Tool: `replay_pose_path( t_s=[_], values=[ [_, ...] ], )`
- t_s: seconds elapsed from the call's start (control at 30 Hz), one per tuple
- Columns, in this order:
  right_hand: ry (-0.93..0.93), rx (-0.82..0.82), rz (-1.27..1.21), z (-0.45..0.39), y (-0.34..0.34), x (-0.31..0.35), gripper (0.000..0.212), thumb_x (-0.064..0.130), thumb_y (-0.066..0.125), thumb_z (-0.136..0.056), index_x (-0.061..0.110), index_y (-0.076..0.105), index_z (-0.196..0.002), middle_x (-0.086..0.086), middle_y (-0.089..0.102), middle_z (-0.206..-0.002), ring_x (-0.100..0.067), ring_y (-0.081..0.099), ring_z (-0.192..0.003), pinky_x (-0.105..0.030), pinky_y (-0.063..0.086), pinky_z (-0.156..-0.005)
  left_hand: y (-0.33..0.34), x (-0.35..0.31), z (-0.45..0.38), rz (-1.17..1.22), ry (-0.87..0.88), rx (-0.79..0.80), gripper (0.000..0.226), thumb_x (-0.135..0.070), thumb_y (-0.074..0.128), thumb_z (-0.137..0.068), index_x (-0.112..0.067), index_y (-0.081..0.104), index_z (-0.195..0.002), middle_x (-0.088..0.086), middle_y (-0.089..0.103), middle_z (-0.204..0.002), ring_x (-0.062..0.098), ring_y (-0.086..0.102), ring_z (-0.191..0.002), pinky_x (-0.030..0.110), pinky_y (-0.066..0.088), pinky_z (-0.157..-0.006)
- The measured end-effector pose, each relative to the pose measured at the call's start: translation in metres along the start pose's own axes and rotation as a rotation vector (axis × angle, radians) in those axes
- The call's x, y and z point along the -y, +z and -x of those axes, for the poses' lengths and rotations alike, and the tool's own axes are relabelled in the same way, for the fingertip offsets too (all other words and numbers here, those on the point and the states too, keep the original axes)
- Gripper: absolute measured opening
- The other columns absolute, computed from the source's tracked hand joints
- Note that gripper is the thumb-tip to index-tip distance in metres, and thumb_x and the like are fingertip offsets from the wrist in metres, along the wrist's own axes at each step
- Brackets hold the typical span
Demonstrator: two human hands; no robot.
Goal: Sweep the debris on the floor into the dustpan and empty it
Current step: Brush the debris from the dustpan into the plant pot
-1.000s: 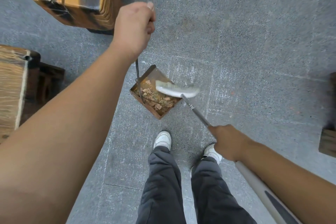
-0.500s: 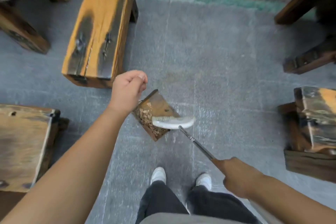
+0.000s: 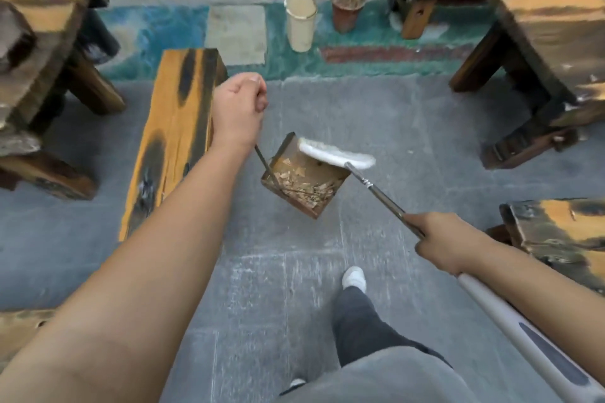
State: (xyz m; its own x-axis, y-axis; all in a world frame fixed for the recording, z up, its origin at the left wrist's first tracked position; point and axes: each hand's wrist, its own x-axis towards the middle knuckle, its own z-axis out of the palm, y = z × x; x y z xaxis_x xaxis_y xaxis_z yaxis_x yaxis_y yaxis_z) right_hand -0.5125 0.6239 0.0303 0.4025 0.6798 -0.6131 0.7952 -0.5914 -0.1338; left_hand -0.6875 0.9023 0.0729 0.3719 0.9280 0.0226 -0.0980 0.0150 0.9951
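Observation:
A rusty brown dustpan (image 3: 334, 175) hangs above the grey floor on a thin upright rod. Brown wood chips and dry debris (image 3: 302, 185) lie piled in its lower corner. My left hand (image 3: 237, 109) is fisted around the top of that rod. My right hand (image 3: 440, 240) grips the metal shaft of a broom. The broom's white head (image 3: 334, 154) rests across the dustpan's far edge. The white lower handle runs back along my right forearm.
A long yellow-black wooden bench (image 3: 173, 137) stands just left of the dustpan. Dark wooden tables and stools sit at the left, upper right and right. Ahead stand a cream bin (image 3: 300, 21) and a potted plant (image 3: 348, 6) on a teal painted strip.
The view has tilted up, showing the bin and plant ahead. The dustpan now hangs lifted and tilted, and one leg has stepped forward. Both hands keep their grips.

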Motion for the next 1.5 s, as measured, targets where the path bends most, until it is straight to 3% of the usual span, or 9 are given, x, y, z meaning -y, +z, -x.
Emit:
replay_pose_path(
  t_s=[0.17, 0.3, 0.5, 0.73, 0.87, 0.97, 1.07, 1.23, 1.5],
  values=[
    [-0.085, -0.018, 0.072, -0.08, -0.076, -0.014, 0.028, 0.006, 0.047, -0.077, 0.014, 0.059, -0.101, -0.012, 0.063, -0.09, -0.034, 0.062, -0.092, -0.03, 0.045, -0.064, 0.056, -0.029, -0.093, 0.067, 0.022, -0.025, 0.028, -0.019, 0.046, -0.075, -0.022, 0.056, -0.049, -0.007, 0.038, -0.043, 0.007, 0.028, -0.038, 0.017, 0.019, -0.042],
    [-0.097, 0.007, 0.089, -0.129, -0.139, -0.021, 0.017, 0.005, 0.045, -0.077, 0.016, 0.051, -0.088, -0.007, 0.054, -0.078, -0.031, 0.057, -0.079, -0.029, 0.039, -0.05, 0.081, -0.05, -0.162, 0.027, 0.029, -0.052, 0.032, -0.023, 0.046, -0.079, -0.024, 0.056, -0.049, -0.004, 0.038, -0.047, 0.011, 0.024, -0.038, 0.02, 0.017, -0.044],
    [-0.093, 0.002, 0.102, -0.223, -0.218, 0.0, 0.029, 0.005, 0.043, -0.078, 0.018, 0.055, -0.101, -0.006, 0.052, -0.085, -0.029, 0.052, -0.08, -0.029, 0.04, -0.059, 0.097, -0.056, -0.28, 0.083, 0.0, -0.084, 0.031, -0.021, 0.046, -0.087, -0.022, 0.052, -0.056, -0.004, 0.038, -0.047, 0.011, 0.021, -0.039, 0.018, 0.015, -0.043],
    [-0.06, 0.045, 0.058, -0.366, -0.294, 0.047, 0.031, 0.002, 0.042, -0.08, 0.015, 0.055, -0.105, -0.008, 0.054, -0.086, -0.03, 0.056, -0.081, -0.027, 0.033, -0.045, 0.112, -0.049, -0.466, 0.065, 0.0, 0.007, 0.035, -0.008, 0.039, -0.093, -0.017, 0.05, -0.062, -0.006, 0.038, -0.044, 0.008, 0.024, -0.037, 0.017, 0.017, -0.04],
    [-0.062, 0.024, 0.009, -0.43, -0.35, 0.074, 0.037, 0.001, 0.041, -0.079, 0.013, 0.056, -0.111, -0.014, 0.061, -0.099, -0.032, 0.059, -0.095, -0.029, 0.042, -0.062, 0.124, -0.065, -0.57, 0.031, -0.001, 0.06, 0.035, -0.007, 0.038, -0.095, -0.015, 0.05, -0.063, -0.005, 0.038, -0.045, 0.007, 0.026, -0.036, 0.017, 0.019, -0.039],
    [-0.061, 0.028, 0.007, -0.469, -0.389, 0.084, 0.03, 0.0, 0.04, -0.078, 0.014, 0.051, -0.102, -0.006, 0.05, -0.079, -0.03, 0.053, -0.083, -0.028, 0.036, -0.05, 0.137, -0.071, -0.633, 0.021, 0.009, 0.082, 0.034, -0.006, 0.038, -0.095, -0.014, 0.05, -0.064, -0.007, 0.038, -0.044, 0.005, 0.027, -0.035, 0.015, 0.019, -0.038],
    [-0.072, 0.031, 0.033, -0.531, -0.435, 0.083, 0.022, 0.0, 0.04, -0.079, 0.017, 0.043, -0.093, -0.009, 0.05, -0.084, -0.031, 0.052, -0.083, -0.027, 0.03, -0.044, 0.157, -0.066, -0.711, 0.002, 0.038, 0.111, 0.034, -0.01, 0.039, -0.095, -0.015, 0.05, -0.064, -0.006, 0.038, -0.045, 0.006, 0.026, -0.036, 0.015, 0.018, -0.04],
    [-0.082, 0.036, 0.011, -0.663, -0.513, 0.069, 0.047, 0.001, 0.04, -0.083, 0.015, 0.051, -0.126, -0.004, 0.047, -0.076, -0.028, 0.051, -0.074, -0.028, 0.033, -0.044, 0.194, -0.039, -0.846, -0.03, 0.034, 0.048, 0.033, -0.01, 0.041, -0.092, -0.017, 0.051, -0.061, -0.005, 0.039, -0.045, 0.009, 0.024, -0.037, 0.016, 0.018, -0.042],
    [-0.135, 0.079, 0.075, -0.801, -0.639, 0.062, 0.053, 0.001, 0.04, -0.085, 0.015, 0.047, -0.135, -0.008, 0.052, -0.079, -0.023, 0.052, -0.064, -0.028, 0.036, -0.042, 0.236, -0.04, -1.0, -0.101, 0.051, -0.009, 0.021, -0.018, 0.047, -0.077, -0.016, 0.052, -0.057, -0.002, 0.038, -0.046, 0.01, 0.026, -0.037, 0.016, 0.019, -0.043]
  ],
)
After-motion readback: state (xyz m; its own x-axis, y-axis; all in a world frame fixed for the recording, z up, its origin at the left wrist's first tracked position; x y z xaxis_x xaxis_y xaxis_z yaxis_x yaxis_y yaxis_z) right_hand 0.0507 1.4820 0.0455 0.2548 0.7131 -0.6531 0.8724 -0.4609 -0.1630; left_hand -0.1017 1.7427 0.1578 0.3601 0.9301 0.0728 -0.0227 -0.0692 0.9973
